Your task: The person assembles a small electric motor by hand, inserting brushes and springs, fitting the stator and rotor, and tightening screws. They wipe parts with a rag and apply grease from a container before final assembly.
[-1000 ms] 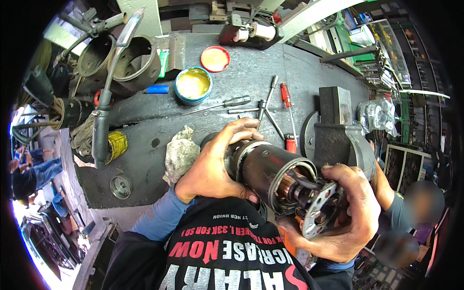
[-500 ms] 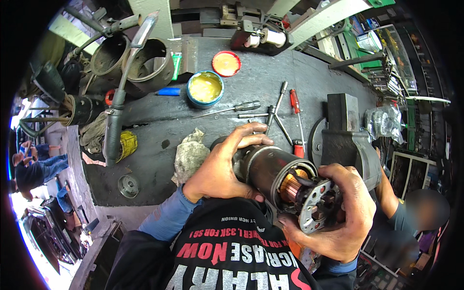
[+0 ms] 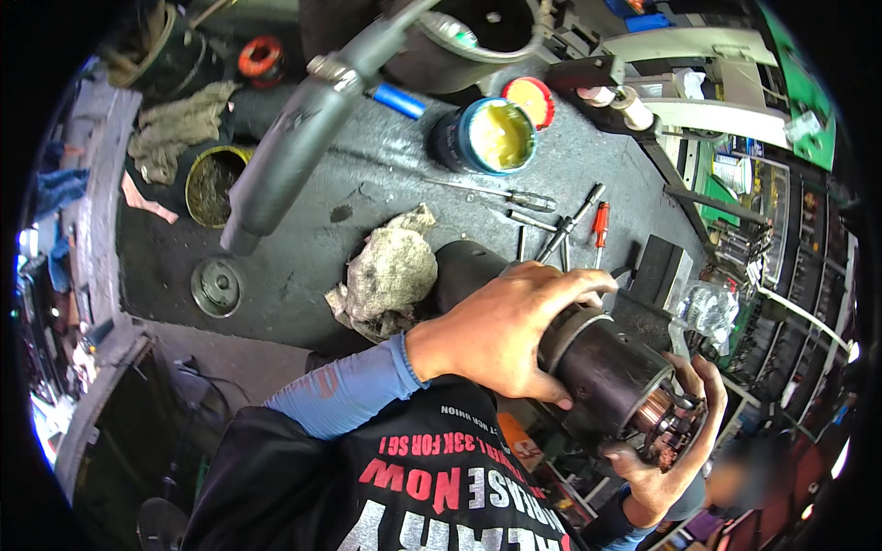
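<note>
Two hands hold one big dark motor body (image 3: 602, 367), a round metal can shape, near the right edge and just off the near side of the bench. Left hand (image 3: 510, 326) lies on top of it, fingers spread and wrapped over the drum, thumb down the near side. Right hand (image 3: 675, 450) cups the end from below, fingers curled up round the copper end part (image 3: 666, 427).

Hard to see: the copper end is small and partly behind the right fingers, so its bits can't be made out. Palm of the right hand is hidden. Far half of the motor body is covered by the left hand. A 2nd dark round piece (image 3: 469, 266) sits just behind the left hand, mostly hidden. Another person at the near right corner is blurred and cut off. Picture edges are black and bent.

Bench (image 3: 303, 266) is dark grey, dirty, w/ oily marks. On it: a crumpled grey rag (image 3: 390, 271) just left of the left hand, a blue tin of yellow grease (image 3: 487, 138) far off, its red-rim lid (image 3: 530, 99) beside it, a red-handle screwdriver (image 3: 599, 225) and thin metal tools (image 3: 560, 230) to the right, a small round metal disc (image 3: 218, 286) near the left edge. A long grey pipe handle (image 3: 294, 151) slants over the far left part. A round tin of dark stuff (image 3: 214, 184) and an old cloth (image 3: 179, 129) lie far left.

Room: crowded workshop, shelves of parts on the right wall (image 3: 781, 275).
</note>
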